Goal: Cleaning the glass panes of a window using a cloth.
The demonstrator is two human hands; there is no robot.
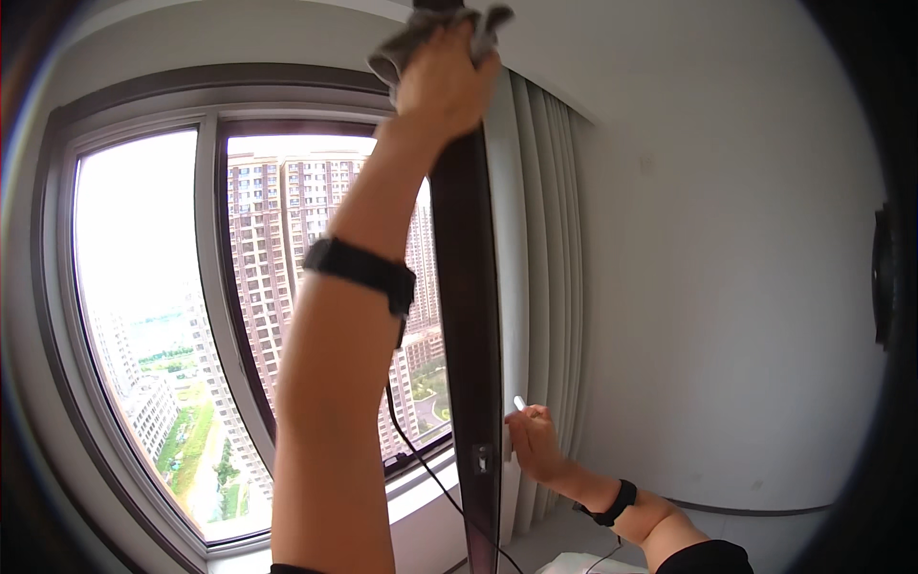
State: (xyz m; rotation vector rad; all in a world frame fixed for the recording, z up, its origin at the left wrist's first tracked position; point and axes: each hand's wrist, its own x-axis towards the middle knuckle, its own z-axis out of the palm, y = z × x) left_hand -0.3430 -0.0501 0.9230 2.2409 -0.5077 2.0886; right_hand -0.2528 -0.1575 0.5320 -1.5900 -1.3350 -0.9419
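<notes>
My left hand [442,88] is raised high, fingers pressed over a crumpled grey cloth [406,46] against the upper end of a dark upright window sash [466,277]. The sash stands edge-on in front of me, swung out from the window. Lower down, my right hand [535,442] is closed beside the sash's right face. It grips what looks like a window handle [519,403], whose pale tip sticks out above the fingers; the remainder is hidden. A small metal lock plate [483,459] sits in the sash edge near that hand.
Behind my left arm is a large window [143,316] with tall buildings outside. Pleated grey curtains [550,268] hang right of the sash, along a pale wall [708,287]. Black bands circle both forearms, and a thin black cable [430,471] runs down from the left one. A dark object [881,277] is at the right rim.
</notes>
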